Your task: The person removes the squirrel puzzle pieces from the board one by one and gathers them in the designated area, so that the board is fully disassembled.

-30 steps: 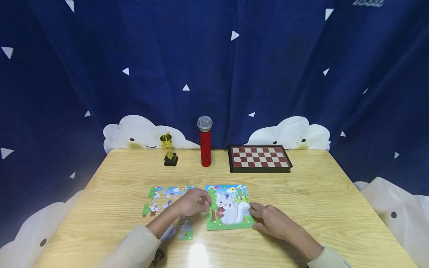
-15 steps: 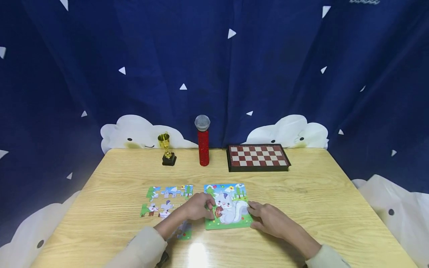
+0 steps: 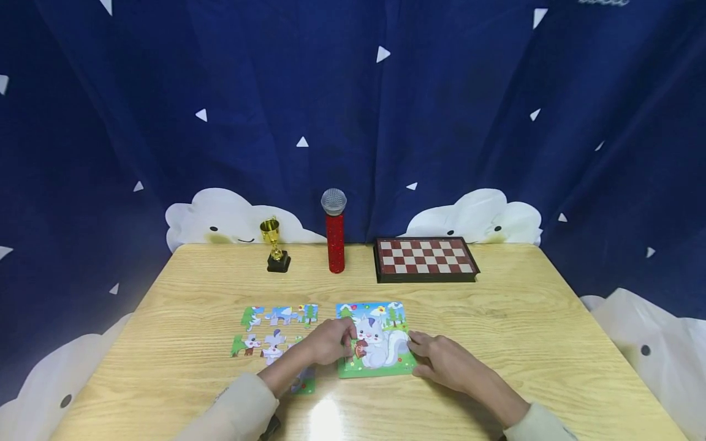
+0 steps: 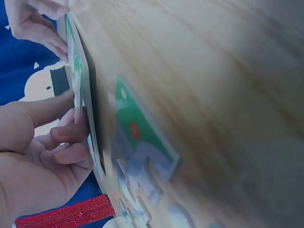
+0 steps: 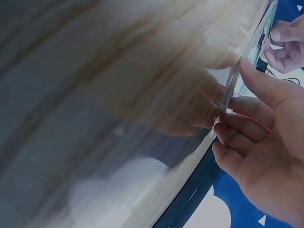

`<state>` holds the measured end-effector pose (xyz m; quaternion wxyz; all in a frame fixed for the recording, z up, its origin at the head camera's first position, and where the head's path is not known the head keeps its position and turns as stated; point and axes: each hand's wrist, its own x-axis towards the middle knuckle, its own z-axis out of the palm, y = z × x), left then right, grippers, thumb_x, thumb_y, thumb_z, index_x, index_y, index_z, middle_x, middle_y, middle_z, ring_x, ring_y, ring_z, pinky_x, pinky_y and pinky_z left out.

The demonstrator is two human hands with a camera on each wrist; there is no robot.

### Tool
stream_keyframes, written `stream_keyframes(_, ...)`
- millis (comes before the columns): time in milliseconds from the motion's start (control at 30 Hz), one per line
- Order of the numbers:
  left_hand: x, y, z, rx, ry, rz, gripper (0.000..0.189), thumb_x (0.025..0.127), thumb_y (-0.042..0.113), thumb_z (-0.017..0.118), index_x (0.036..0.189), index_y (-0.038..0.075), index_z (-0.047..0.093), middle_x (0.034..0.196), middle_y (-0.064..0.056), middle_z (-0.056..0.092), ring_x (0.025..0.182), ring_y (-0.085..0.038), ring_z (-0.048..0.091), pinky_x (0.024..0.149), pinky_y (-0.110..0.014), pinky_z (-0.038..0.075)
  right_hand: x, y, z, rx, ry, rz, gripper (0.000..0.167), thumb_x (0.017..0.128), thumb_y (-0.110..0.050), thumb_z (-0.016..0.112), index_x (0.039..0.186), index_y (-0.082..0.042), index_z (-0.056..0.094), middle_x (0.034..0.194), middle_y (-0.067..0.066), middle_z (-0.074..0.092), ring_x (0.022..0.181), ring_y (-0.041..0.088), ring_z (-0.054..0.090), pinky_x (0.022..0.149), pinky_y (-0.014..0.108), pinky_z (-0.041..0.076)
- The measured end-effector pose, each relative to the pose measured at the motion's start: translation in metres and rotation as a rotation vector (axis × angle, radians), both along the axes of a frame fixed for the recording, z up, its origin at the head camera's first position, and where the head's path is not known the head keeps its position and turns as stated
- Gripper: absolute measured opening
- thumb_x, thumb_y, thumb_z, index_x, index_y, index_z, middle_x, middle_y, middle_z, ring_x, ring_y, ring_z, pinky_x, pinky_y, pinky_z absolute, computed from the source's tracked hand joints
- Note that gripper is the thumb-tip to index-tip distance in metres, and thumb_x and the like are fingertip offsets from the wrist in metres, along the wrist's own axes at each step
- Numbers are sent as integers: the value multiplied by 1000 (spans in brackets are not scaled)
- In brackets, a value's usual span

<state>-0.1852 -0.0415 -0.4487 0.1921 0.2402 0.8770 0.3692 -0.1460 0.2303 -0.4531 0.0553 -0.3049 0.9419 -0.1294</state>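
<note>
A flat picture board [image 3: 380, 349] printed with a squirrel lies on the table in the head view. Over its left part is my left hand [image 3: 331, 341], thumb and fingertips together. They seem to pinch a thin green puzzle piece [image 4: 79, 90], mostly hidden by the fingers. Along the board's right edge rests my right hand [image 3: 444, 361], thumb near the front corner and fingertips touching the edge. Several loose jigsaw pieces [image 3: 273, 346] lie left of the board, partly covered by my left forearm.
Behind the board, a gold trophy cup [image 3: 276, 246], a red microphone [image 3: 335, 242] and a chequered game board [image 3: 426, 258] stand along the back of the wooden table [image 3: 496, 312]. A dark blue curtain [image 3: 353, 92] hangs behind.
My left hand has moved right and lowered over the left part of the squirrel board. My right hand stays at the board's right edge. The head view shifted slightly.
</note>
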Motion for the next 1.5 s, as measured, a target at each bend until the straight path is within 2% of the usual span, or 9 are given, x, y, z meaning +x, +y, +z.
stream_keyframes(167,-1,2,0,56,-20,-1,5,90,-3,54,94,-2,55,71,-12,63,61,-20,63,52,-20,34,1,0,0,2,-17,-14,52,84,-28,70,124,3,59,136,22,52,123,33,53,95,44,48)
stream_keyframes(433,-2,1,0,59,-9,-7,6,93,0,50,93,0,56,68,-10,66,59,-15,54,53,-21,35,1,0,0,-4,-12,-8,52,84,-27,70,124,4,59,135,22,52,122,34,54,95,44,48)
stream_keyframes(633,-4,-6,3,92,-31,-14,7,94,2,49,94,1,56,76,-10,64,65,-18,58,55,-22,37,1,0,0,1,-3,-5,52,84,-28,70,123,4,59,135,22,53,122,34,54,94,44,48)
stream_keyframes(733,-5,-15,7,76,-27,-19,8,96,4,48,97,2,55,81,-9,63,57,-13,50,50,-20,34,1,0,0,3,1,-4,51,84,-27,70,123,4,59,135,22,53,122,34,55,94,44,48)
stream_keyframes(867,-7,-31,11,65,-27,-25,10,98,7,46,99,2,55,88,-7,61,53,-9,40,47,-20,32,2,0,1,6,-1,-7,52,83,-27,71,123,4,59,135,22,53,121,34,55,93,44,49)
stream_keyframes(1000,-6,-53,16,60,-12,-15,10,97,8,47,99,3,55,92,-5,58,56,-9,41,50,-22,36,2,0,1,7,-1,-3,52,83,-27,71,124,4,59,134,23,53,121,34,55,93,44,49)
stream_keyframes(1333,-5,-122,26,80,-56,16,6,95,5,51,94,2,55,77,-7,64,51,-10,44,46,-20,32,2,-1,1,3,-11,4,51,84,-26,70,123,5,58,134,24,52,121,35,54,93,45,48)
stream_keyframes(1500,-2,-149,31,44,-74,32,6,95,5,51,93,1,55,76,-8,63,51,-13,46,47,-23,37,2,-1,3,6,-12,2,51,84,-26,70,123,5,58,134,24,52,121,36,54,93,45,48)
